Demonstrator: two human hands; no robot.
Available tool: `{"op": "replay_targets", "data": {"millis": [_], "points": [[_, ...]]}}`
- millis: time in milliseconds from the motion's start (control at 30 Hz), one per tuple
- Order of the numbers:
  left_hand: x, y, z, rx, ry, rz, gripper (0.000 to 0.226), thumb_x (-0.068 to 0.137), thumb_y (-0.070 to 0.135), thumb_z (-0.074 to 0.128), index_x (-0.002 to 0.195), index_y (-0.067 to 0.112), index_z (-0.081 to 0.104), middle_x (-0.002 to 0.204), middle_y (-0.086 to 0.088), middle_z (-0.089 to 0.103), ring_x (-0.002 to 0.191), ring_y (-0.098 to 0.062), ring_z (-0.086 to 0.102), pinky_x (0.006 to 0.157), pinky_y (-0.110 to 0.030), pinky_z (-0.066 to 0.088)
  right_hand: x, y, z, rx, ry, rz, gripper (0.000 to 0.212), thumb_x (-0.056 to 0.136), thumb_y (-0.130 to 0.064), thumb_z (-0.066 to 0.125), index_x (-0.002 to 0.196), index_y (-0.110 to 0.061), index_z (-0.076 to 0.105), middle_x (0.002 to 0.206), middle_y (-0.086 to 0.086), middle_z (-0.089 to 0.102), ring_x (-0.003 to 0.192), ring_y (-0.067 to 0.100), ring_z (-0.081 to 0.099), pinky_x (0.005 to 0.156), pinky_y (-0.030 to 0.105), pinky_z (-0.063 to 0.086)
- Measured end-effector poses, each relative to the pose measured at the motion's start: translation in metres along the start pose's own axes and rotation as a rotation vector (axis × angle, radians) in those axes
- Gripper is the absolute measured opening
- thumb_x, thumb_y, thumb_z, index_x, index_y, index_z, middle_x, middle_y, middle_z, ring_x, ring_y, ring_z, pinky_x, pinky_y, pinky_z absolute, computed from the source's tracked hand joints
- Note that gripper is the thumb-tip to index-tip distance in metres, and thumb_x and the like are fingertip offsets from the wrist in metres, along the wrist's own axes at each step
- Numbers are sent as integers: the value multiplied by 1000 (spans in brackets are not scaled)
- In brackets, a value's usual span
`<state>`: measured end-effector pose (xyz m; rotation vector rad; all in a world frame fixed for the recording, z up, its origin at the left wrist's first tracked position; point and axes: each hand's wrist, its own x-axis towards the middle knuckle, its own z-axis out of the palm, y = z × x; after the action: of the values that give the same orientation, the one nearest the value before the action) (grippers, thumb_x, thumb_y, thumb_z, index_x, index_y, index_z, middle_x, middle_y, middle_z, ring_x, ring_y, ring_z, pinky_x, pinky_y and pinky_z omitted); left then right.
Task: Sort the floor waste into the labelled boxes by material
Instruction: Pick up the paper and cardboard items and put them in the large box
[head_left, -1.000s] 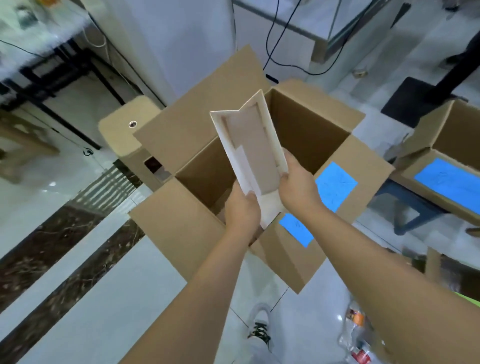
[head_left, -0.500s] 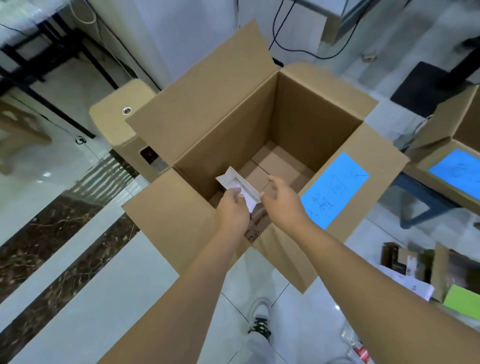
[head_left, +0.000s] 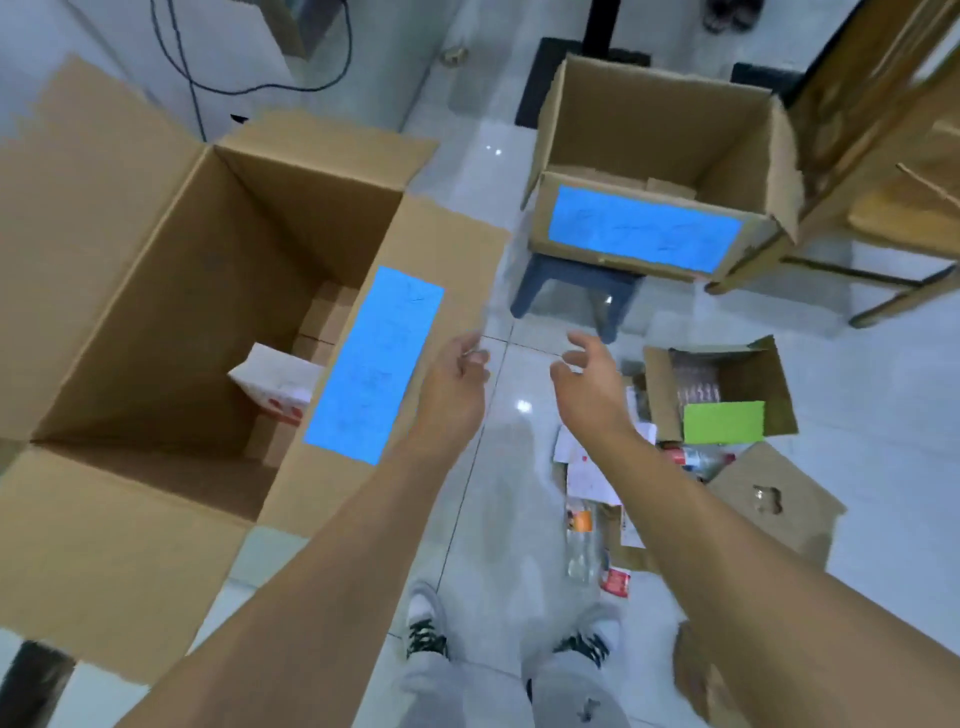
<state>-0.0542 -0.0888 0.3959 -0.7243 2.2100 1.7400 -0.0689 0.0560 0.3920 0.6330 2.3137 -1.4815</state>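
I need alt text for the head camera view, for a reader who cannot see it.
Both hands, left hand and right hand, hover empty above a tiled floor. A white carton lies inside the large blue-labelled box; mixed waste lies on the floor at right.

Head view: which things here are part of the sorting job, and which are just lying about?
Part of the job:
- large brown cardboard box with blue label
- white carton inside it
- smaller brown cardboard box with blue label
- floor pile of paper, bottles and packets
- empty left hand, empty right hand

Lying about:
- dark grey plastic stool
- wooden chair
- black cable
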Motion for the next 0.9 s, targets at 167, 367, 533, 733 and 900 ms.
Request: {"op": "replay_targets", "data": {"millis": [167, 367, 533, 733, 900], "points": [[-6, -8, 88, 66, -150, -98, 39, 99, 10, 45, 137, 16, 49, 117, -8, 62, 96, -18, 57, 84, -30, 40, 22, 69, -106, -22, 141, 110, 43, 94, -14, 52, 137, -13, 50, 114, 9, 62, 101, 26, 58, 83, 33, 46], [-5, -40, 170, 207, -246, -205, 42, 98, 18, 44, 140, 18, 47, 137, -11, 55, 123, -30, 55, 109, -47, 40, 40, 147, -173, -16, 201, 253, 41, 96, -14, 51, 137, -13, 46, 107, 7, 60, 90, 25, 58, 76, 36, 48], [43, -107, 206, 168, -260, -378, 43, 98, 19, 50, 140, 15, 45, 141, -11, 52, 123, -31, 56, 105, -40, 42, 89, 228, -167, 9, 154, 327, 53, 91, -26, 64, 139, -12, 46, 86, 0, 61, 83, 24, 59, 88, 47, 54], [115, -223, 232, 199, -376, -572, 52, 99, 24, 46, 149, 17, 34, 126, -11, 53, 109, -27, 57, 88, -28, 44, 164, 322, -107, 169, 62, 424, 54, 92, -24, 65, 140, -11, 44, 106, 13, 63, 83, 25, 62, 72, 37, 50], [156, -329, 258, 281, -420, -693, 10, 99, 25, 45, 91, 21, 50, 83, 0, 38, 84, -23, 37, 79, -28, 35, 229, 401, -57, -3, 84, 366, 62, 90, -28, 68, 142, -7, 43, 138, 14, 52, 116, 29, 57, 84, 35, 45]]}}
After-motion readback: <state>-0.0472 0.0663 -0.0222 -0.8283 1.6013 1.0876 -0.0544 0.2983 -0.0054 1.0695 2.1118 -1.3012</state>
